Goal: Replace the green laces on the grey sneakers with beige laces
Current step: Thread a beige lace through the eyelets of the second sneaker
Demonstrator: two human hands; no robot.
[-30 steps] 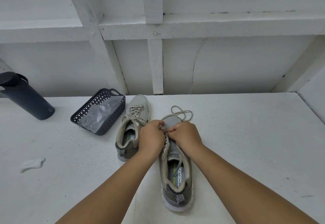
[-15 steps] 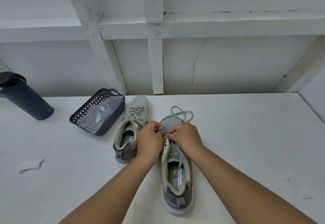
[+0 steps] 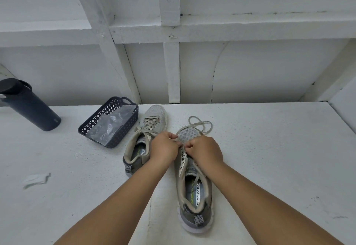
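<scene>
On the white surface (image 3: pixel 269 148), little is changed since a second ago: the beige lace (image 3: pixel 200 124) is still pinched by the left hand (image 3: pixel 164 148) and right hand (image 3: pixel 204 150) at the lowest eyelets of the near sneaker (image 3: pixel 194 187), so threading is judged barely begun.

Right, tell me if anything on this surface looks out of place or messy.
A crumpled scrap lies loose at the left, away from the work. Clear plastic spills over the dark basket rim. The beige lace trails in loops past the near sneaker toe.
</scene>
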